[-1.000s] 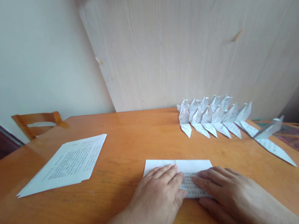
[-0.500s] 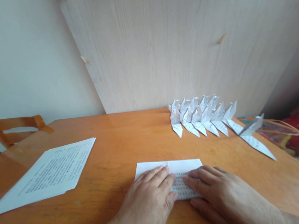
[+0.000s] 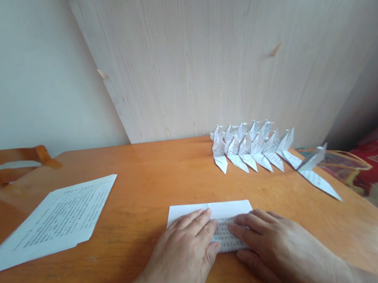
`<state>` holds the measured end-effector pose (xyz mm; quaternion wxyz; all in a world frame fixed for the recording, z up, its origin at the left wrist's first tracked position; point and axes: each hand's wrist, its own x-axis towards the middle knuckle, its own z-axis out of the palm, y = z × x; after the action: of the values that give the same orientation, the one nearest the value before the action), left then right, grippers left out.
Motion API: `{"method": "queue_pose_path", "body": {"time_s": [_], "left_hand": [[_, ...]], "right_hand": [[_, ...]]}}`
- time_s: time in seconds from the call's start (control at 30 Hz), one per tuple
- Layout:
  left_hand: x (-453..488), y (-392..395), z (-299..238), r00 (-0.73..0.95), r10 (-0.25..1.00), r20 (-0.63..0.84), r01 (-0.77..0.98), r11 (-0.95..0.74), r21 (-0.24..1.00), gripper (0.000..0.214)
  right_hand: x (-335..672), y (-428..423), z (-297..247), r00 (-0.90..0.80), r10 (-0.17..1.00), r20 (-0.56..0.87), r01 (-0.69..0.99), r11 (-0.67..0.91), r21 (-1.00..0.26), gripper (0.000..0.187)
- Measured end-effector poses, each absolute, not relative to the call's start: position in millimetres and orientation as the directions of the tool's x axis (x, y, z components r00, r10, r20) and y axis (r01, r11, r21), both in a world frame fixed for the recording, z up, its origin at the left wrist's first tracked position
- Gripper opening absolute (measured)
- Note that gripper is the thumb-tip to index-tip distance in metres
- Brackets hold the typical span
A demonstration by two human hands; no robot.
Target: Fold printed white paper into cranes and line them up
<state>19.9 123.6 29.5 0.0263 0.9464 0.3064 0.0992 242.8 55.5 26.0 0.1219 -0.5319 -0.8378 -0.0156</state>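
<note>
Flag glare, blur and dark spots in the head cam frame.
Head view: white glare on the table near its right edge; same view, print on the papers at left and the folded sheet too soft to read; head view again, upper right corner dark, soft shade beside the left hand.

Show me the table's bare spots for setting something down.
The table is bare between the printed sheets and the left hand, and beyond the folded paper, left of the paper figures. The far right is crowded with those figures.
</note>
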Motion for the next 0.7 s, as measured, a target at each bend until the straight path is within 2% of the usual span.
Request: {"method": "queue_pose_path", "body": {"time_s": [0.27,0.7], "left_hand": [[15.3,126.1,21.4,0.791,0.566,0.231,0.554,-0.823,0.121,0.039],[16.6,125.0,25.6,0.800,0.564,0.204,0.554,-0.825,0.110,0.040]], "right_hand": [[242.3,56.3,22.1,-0.395,0.883,0.254,0.903,0.423,-0.067,0.013],[240.8,54.5,25.2,-0.388,0.896,0.214,0.910,0.409,-0.063,0.015]]}}
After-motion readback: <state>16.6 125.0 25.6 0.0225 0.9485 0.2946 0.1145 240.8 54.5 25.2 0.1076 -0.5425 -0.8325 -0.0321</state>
